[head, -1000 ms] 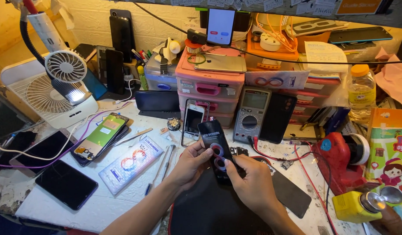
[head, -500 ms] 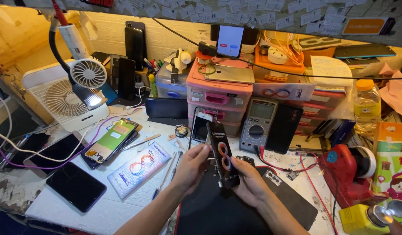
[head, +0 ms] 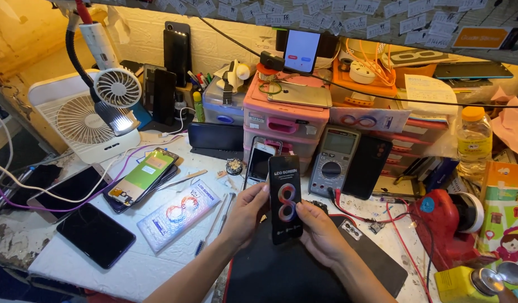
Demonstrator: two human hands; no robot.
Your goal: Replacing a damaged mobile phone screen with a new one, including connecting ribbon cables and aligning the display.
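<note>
- Two hands are on one black phone screen, held upright over the black mat at the front of the counter.
- Left hand has its grip clamped on the screen's left edge, thumb up near the top corner.
- Right hand is clamped on the screen's lower right edge, thumb lying across the front.
- The screen's face has a red and blue looping figure on it, pretty colourful.
- Just behind the screen: a white phone leaning against the pink drawer unit, and a grey multimeter to the screen's right with a dark phone beside it.
- Left of the screen there's a flat white packet with the same kind of loop print, plus tweezers between the packet and the left hand.
- Further left of the screen: a phone with a green display, a dark phone flat on the counter, and a small white fan at the back.
- Well to the right of the screen sits a red tape dispenser.
</note>
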